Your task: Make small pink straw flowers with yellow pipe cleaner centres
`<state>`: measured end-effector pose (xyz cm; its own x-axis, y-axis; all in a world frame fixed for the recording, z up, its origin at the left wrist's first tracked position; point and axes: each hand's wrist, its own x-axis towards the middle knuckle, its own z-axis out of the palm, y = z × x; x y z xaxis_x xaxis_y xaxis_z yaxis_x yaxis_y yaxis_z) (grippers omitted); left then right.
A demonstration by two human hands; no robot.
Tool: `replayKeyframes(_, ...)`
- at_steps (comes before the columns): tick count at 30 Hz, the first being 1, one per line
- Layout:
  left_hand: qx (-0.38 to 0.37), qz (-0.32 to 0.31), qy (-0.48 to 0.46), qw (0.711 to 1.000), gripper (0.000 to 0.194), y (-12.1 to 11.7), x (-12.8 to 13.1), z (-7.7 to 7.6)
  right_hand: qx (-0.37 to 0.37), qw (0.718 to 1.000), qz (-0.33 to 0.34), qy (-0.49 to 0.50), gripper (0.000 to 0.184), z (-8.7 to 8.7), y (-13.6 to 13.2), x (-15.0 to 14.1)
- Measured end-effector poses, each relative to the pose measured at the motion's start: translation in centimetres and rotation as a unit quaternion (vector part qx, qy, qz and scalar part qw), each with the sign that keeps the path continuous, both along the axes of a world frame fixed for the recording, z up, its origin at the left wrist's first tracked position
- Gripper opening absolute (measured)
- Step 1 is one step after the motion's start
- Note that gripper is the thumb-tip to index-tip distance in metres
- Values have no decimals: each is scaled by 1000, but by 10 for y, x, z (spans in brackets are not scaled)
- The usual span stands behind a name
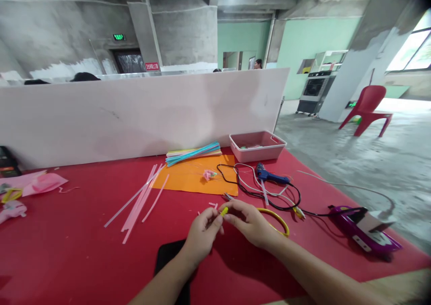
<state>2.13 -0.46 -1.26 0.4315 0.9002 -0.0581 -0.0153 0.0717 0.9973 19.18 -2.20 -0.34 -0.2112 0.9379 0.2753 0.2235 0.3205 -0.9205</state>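
My left hand (204, 233) and my right hand (251, 223) meet over the front middle of the table, fingertips pinched on a small yellow piece (224, 211). It looks like a folded strip, though its exact kind is too small to tell. Under and beside my right hand lie scissors with a yellow handle (281, 222), partly hidden, their tip poking out beyond the knuckles. Short pink scraps (213, 205) lie just past my fingers. Farther back, a small pink folded flower-like piece (208, 174) rests on an orange sheet (191, 179).
Pink strips (143, 201) lie left; blue and yellow strips (195, 153) lie behind. A pink basket (257, 152), blue glue gun (271, 175) with tangled cords and purple power strip (363, 233) occupy the right. A black phone-like slab (168, 255) sits under my left forearm. A white partition (144, 112) stands behind.
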Motion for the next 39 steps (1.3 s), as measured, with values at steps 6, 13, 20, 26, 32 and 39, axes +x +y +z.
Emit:
replayKeyframes(6, -101, -66, -66, 990, 42, 0, -2, 4, 24, 1000, 9, 4, 12, 2, -1, 0)
replayKeyframes(13, -238, -243, -110, 934, 37, 0, -16, 18, 110, 993, 48, 11, 23, 6, -7, 2)
replayKeyframes(20, -286, -344, -73, 891, 40, -1, -26, 15, 125, 985, 114, -29, 50, -2, -3, 5)
replayKeyframes(26, -269, -201, -127, 933, 30, 2, -15, 13, 92, 985, 26, -141, 42, -1, 22, 24)
replayKeyframes(32, -237, -94, -130, 958, 33, 8, -9, 4, 52, 932, -70, -352, 25, 21, 90, 45)
replayKeyframes(39, -225, -87, -96, 966, 40, 4, -7, 2, 27, 869, -88, -487, 32, 23, 166, 28)
